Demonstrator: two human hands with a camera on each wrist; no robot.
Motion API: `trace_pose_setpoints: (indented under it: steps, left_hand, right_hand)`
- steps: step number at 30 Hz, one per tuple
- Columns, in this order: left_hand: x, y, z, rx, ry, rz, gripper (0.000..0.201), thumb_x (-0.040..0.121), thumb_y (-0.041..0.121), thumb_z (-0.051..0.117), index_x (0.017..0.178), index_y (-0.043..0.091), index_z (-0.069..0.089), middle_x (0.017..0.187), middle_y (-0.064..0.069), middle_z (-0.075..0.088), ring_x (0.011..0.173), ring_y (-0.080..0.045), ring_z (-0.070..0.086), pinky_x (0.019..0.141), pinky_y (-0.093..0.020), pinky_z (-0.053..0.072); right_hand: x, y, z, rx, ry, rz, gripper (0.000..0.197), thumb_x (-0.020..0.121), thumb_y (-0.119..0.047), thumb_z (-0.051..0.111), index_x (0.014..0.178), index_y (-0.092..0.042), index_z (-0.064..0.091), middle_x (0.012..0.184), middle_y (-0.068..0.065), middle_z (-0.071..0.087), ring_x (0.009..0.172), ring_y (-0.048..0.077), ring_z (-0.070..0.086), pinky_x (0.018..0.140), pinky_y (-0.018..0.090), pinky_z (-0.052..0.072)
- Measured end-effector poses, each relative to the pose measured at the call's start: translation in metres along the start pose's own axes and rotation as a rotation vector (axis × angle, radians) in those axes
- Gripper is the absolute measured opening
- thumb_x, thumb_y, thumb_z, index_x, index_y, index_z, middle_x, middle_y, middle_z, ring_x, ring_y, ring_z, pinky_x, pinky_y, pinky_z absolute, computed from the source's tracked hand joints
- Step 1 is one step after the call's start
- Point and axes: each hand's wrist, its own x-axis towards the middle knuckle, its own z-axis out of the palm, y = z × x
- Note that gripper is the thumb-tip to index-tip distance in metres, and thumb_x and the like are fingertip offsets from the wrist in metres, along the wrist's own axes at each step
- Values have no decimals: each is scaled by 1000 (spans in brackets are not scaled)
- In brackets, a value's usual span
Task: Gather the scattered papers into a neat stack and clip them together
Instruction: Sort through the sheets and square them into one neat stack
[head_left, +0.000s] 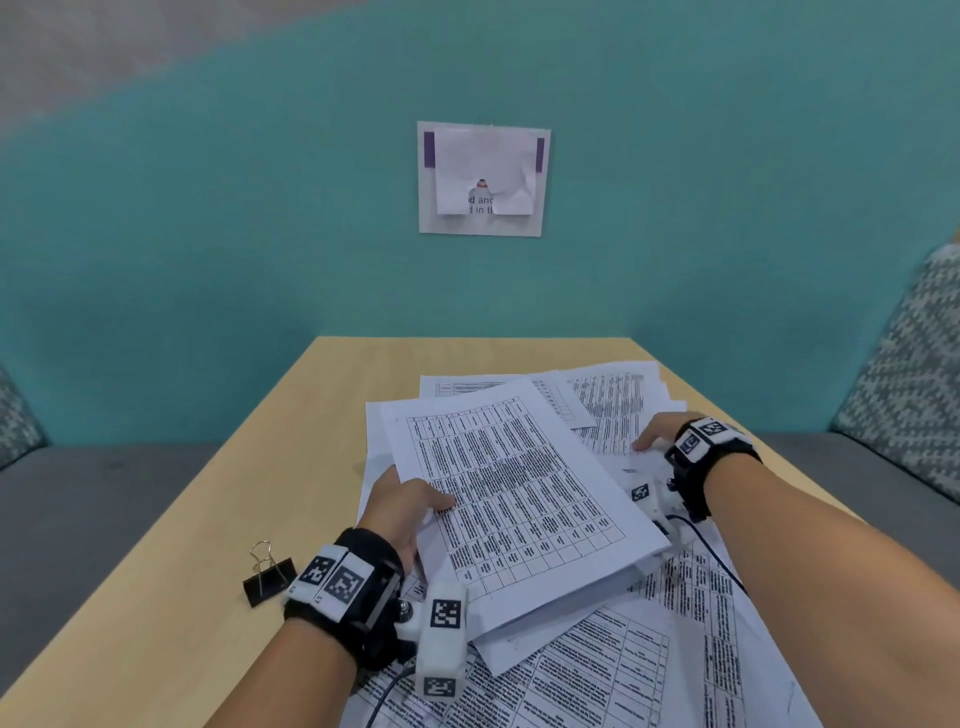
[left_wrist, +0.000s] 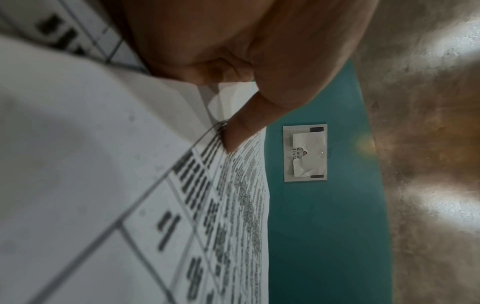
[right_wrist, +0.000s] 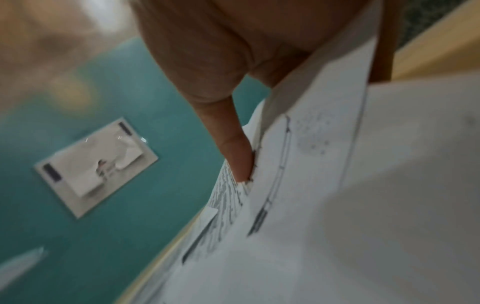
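Left hand (head_left: 400, 506) pinches papers (head_left: 519, 499); print unreadable, probably tables.

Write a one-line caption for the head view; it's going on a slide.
Left hand grips a held sheaf, right hand gathers loose papers; binder clip waits on the table.

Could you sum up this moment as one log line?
gathering | left hand grips lifted sheets | right hand grips papers | binder clip unused
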Motion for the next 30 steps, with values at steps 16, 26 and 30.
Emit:
trace_pose_setpoints:
  steps: [16, 26, 30]
  left_hand:
    - [-3, 2, 1, 2, -3, 4, 56, 87, -26, 51, 127, 11, 66, 123, -10, 73, 118, -35, 64, 108, -55, 49]
    - [1, 0, 0, 19, -2, 0, 58, 86, -24, 51, 129, 12, 64, 126, -8, 71, 120, -34, 62, 110, -54, 47]
    - [3, 0, -1, 26, 18, -40, 63, 77, -19, 55, 130, 14, 62, 132, -10, 67, 123, -38, 58, 109, -56, 46]
  right_hand:
    - [18, 20, -7, 907, 494, 136, 56, 99, -11, 47, 152, 1, 34, 153, 18, 44, 135, 36, 48, 109, 39, 38]
    - [6, 18, -47, 1320, 527, 32, 55, 99, -17, 54, 150, -5, 39, 152, 14, 47, 137, 29, 48, 105, 34, 42]
    - [24, 6, -42, 1315, 193, -117, 50, 94, -25, 64, 136, -1, 55, 142, 16, 56, 119, 27, 59, 104, 38, 48]
